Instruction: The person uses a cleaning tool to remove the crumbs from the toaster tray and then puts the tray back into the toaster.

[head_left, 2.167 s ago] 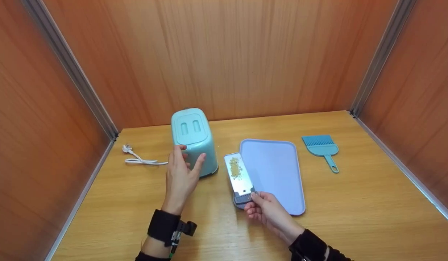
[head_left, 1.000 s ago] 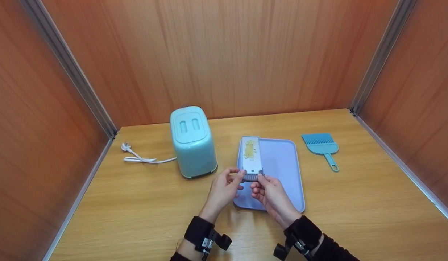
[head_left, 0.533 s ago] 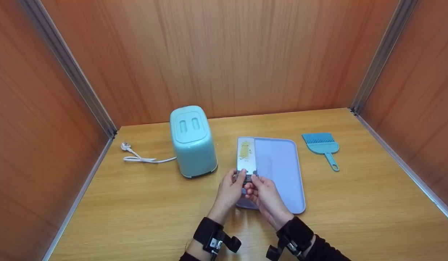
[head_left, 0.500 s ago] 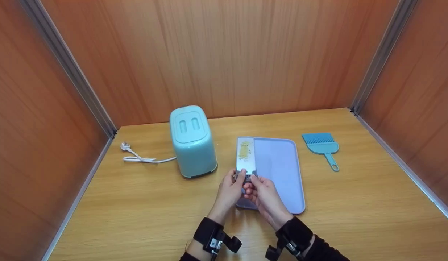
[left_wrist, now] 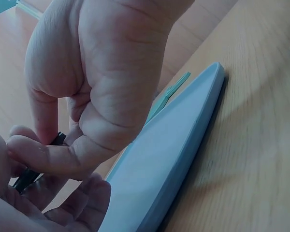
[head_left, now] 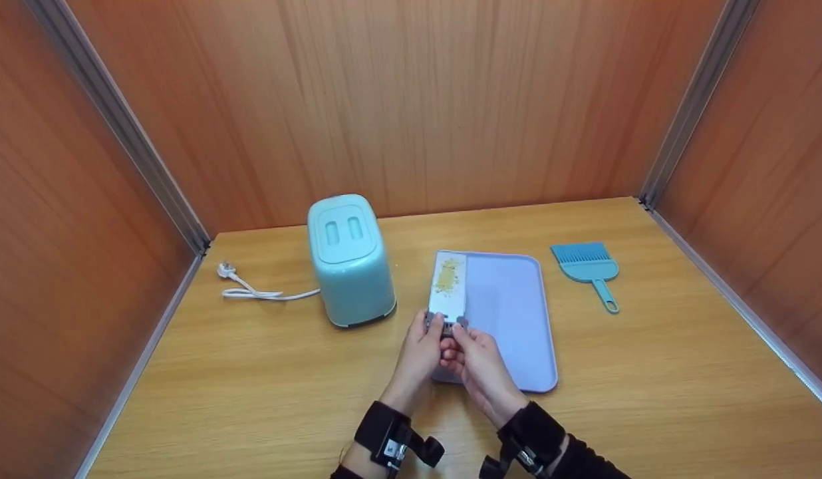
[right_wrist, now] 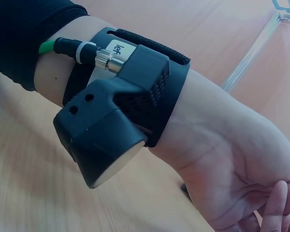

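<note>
In the head view a metal crumb tray (head_left: 455, 301) with a grey end lies over the left part of the lilac tray (head_left: 512, 313). Yellow crumbs (head_left: 447, 275) are heaped towards its far end. My left hand (head_left: 416, 358) pinches the left of the grey end, thumb on top. From the right, my right hand (head_left: 483, 369) pinches the same end, its fingers curled underneath. A dark edge of the crumb tray (left_wrist: 26, 180) shows between fingers in the left wrist view. The right wrist view shows my left hand (right_wrist: 232, 145) and its strap, while the crumb tray is hidden.
A light blue toaster (head_left: 353, 273) stands left of the lilac tray, with a white cord and plug (head_left: 251, 291) beside it. On the right lies a small blue hand brush (head_left: 589, 267). Wooden panels (head_left: 411, 106) enclose the back and sides of the table.
My left hand has come from beside the toaster to the crumb tray's grey end and grips it too. The crumb tray has turned straighter and moved over the lilac tray, then shifted slightly left.
</note>
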A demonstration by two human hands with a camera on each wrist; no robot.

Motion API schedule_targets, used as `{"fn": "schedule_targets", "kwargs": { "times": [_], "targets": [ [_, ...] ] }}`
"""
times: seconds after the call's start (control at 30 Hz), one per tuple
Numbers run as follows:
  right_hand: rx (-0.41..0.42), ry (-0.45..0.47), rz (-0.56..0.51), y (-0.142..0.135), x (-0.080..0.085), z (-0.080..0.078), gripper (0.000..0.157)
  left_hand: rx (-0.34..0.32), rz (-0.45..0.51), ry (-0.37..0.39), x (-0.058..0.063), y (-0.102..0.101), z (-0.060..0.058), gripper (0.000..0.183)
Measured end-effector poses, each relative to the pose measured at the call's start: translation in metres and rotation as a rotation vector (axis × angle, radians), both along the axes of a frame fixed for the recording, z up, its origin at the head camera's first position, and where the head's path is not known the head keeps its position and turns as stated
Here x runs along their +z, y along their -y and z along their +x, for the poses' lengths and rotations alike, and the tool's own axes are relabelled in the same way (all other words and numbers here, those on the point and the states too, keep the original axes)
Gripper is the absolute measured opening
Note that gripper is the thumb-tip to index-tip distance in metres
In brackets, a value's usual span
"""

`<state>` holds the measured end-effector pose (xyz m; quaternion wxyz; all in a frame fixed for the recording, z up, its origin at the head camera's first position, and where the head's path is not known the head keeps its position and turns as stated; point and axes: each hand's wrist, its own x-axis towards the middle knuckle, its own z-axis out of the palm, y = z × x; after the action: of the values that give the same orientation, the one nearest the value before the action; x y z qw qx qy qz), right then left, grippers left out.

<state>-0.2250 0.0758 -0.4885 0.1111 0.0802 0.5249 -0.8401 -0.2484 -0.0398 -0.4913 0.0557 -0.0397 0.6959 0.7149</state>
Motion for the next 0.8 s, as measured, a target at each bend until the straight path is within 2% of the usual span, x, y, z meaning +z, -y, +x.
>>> {"fn": "schedule_targets", "kwargs": {
  "times": [0.2, 0.37, 0.5, 0.8],
  "targets": [
    [0.015, 0.019, 0.003, 0.001, -0.001, 0.001, 0.022, -0.038, -0.005, -0.049, 0.0, 0.005, 0.0, 0.034],
    [0.04, 0.007, 0.025, 0.0, -0.001, 0.003, 0.021, -0.014, -0.027, -0.078, 0.0, 0.007, 0.001, 0.022],
    [0.068, -0.003, 0.037, -0.003, -0.001, 0.005, 0.021, -0.003, -0.053, -0.102, 0.002, 0.01, 0.002, 0.019],
    [0.233, -0.014, 0.083, -0.014, 0.003, 0.007, 0.028, -0.07, -0.033, -0.132, 0.008, 0.024, -0.002, 0.019]
  ]
}}
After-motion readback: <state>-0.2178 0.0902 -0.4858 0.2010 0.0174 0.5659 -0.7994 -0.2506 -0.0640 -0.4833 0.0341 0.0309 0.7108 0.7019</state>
